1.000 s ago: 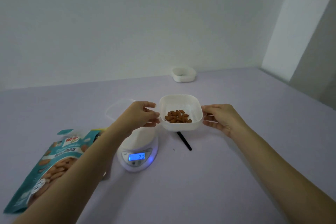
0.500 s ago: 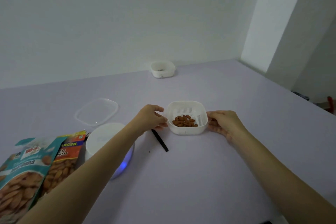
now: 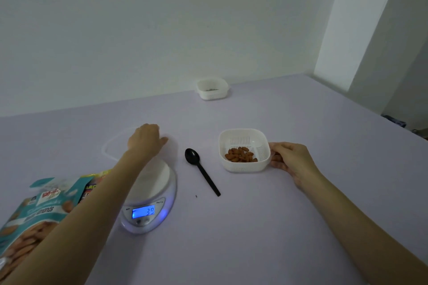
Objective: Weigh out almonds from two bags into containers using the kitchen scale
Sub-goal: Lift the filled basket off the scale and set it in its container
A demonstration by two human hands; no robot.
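A white slotted container [image 3: 240,168] holding almonds [image 3: 240,156] rests on the lilac table. My right hand [image 3: 289,159] holds its right wall. My left hand [image 3: 146,139] lies on a clear plastic lid [image 3: 111,148] beyond the scale; whether it grips the lid is not visible. The white kitchen scale [image 3: 150,194] has nothing on its platform and shows a lit blue display. A teal almond bag [image 3: 34,215] lies at the lower left, and a second orange-and-yellow bag [image 3: 92,186] is partly hidden behind my forearm.
A black plastic spoon [image 3: 201,170] lies between the scale and the container. A second white container [image 3: 212,89] stands at the far edge against the wall. The table's right edge runs diagonally past my right arm.
The container of almonds moved off the scale to the right and now sits on the table. My left hand let go of it and reached to the clear lid.
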